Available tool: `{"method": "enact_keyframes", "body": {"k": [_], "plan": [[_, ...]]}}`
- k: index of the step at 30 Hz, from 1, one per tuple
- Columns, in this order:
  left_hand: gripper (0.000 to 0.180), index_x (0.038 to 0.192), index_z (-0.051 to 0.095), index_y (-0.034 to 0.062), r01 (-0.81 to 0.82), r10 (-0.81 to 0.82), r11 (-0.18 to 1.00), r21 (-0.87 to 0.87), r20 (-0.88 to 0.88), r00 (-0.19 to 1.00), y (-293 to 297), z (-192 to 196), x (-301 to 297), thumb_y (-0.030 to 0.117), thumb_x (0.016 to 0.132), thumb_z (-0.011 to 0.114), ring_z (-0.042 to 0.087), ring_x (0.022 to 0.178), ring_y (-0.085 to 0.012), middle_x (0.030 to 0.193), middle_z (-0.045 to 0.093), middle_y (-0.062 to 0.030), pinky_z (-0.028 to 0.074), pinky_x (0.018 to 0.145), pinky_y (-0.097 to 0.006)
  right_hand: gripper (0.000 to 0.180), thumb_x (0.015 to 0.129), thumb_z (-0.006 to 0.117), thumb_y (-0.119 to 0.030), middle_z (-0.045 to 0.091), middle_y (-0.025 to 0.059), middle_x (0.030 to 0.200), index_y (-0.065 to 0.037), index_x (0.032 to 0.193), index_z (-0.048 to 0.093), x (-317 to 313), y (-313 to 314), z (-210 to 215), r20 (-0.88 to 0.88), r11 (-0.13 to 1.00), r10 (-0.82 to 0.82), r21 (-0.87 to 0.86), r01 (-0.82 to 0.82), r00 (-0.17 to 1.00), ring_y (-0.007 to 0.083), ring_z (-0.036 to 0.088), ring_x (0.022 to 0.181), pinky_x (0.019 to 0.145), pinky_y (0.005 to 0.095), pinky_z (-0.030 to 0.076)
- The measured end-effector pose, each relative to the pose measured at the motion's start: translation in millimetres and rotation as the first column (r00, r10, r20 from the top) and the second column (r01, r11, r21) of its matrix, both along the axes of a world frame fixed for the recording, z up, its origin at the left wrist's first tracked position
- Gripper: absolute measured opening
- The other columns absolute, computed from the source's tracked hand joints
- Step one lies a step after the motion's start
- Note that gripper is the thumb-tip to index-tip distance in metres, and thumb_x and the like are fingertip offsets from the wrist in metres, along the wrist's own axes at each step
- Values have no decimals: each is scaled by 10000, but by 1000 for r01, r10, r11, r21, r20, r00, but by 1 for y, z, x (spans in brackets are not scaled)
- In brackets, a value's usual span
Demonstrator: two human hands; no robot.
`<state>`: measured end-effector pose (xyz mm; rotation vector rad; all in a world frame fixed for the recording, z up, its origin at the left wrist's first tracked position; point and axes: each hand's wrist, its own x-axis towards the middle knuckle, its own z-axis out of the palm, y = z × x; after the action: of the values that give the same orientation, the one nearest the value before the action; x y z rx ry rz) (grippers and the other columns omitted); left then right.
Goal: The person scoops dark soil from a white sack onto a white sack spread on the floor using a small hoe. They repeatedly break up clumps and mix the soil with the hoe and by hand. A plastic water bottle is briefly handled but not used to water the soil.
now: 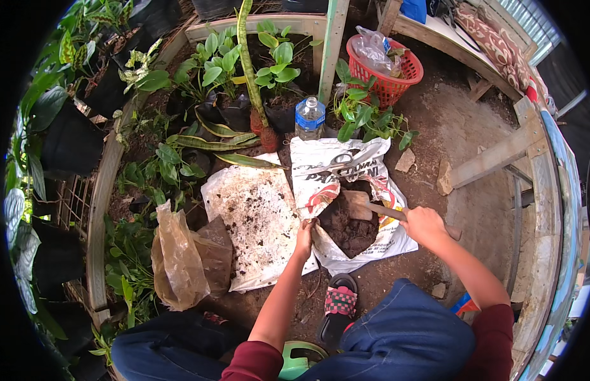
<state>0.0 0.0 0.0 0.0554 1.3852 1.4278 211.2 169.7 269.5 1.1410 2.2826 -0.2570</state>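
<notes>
A white printed sack point(306, 152) lies on the ground, its torn opening showing dark soil point(355, 238). My left hand point(304, 237) is closed on the left edge of that opening. In my right hand point(424, 226) is the wooden handle of a small hand shovel point(358, 205); its soil-smeared blade rests over the soil inside the opening. Scissors point(341, 166) lie on the upper part of the sack. Left of my left hand, a flattened white sheet point(244, 190) is strewn with soil crumbs. A crumpled translucent plastic bag point(179, 257) stands at its left side.
A plastic bottle point(309, 119) with a blue label stands behind the sack. Beyond are snake plants point(252, 76), leafy plants point(368, 120) and a red basket point(385, 75) holding plastic. A wooden frame point(498, 155) borders the right. Under me is a green stool point(300, 359).
</notes>
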Motion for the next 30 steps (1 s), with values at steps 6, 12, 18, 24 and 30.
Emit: {"method": "enact_keyframes", "body": {"k": [6, 12, 18, 24, 30], "plan": [[360, 1183, 558, 30, -53, 53, 998, -17, -6, 999, 10, 16, -2, 258, 905, 553, 511, 1101, -189, 1175, 576, -76, 364, 957, -302, 381, 852, 633, -355, 665, 196, 835, -10, 1012, 654, 34, 22, -40, -83, 982, -129, -147, 116, 988, 335, 660, 836, 719, 426, 512], [420, 1242, 529, 31, -26, 24, 999, -26, -86, 996, -3, -7, -7, 289, 911, 536, 500, 1147, -209, 1232, 551, -102, 365, 985, -335, 463, 874, 644, -391, 523, 32, 578, 6, 1102, 573, 49, 22, -89, -39, 631, -573, -659, 410, 819, 93, 452, 392, 325, 267, 330], [428, 1172, 505, -18, 38, -57, 996, -82, -247, 967, 14, 27, -2, 269, 878, 626, 513, 1032, -213, 1114, 545, -119, 386, 928, -316, 385, 864, 643, -365, 609, 89, 646, -7, 1004, 623, 68, 16, -100, -103, 737, -490, -579, 348, 866, 206, 610, 542, 464, 365, 470], [487, 1197, 453, -32, -1, -62, 997, -72, -863, 501, 27, 58, -7, 224, 847, 677, 542, 1015, -297, 1146, 511, -210, 435, 889, -382, 418, 853, 630, -312, 659, 188, 797, -61, 1185, 588, 16, -2, -13, -62, 1000, 20, 16, -19, 998, 331, 656, 737, 673, 441, 518], [359, 1125, 472, -26, -57, -21, 995, -85, -712, 702, 44, 40, -10, 174, 870, 628, 597, 912, -311, 1011, 588, -210, 462, 810, -378, 378, 874, 597, -260, 659, 187, 818, -88, 1210, 589, 29, 8, -28, -74, 939, 153, 323, -122, 985, 333, 658, 784, 696, 428, 524]]}}
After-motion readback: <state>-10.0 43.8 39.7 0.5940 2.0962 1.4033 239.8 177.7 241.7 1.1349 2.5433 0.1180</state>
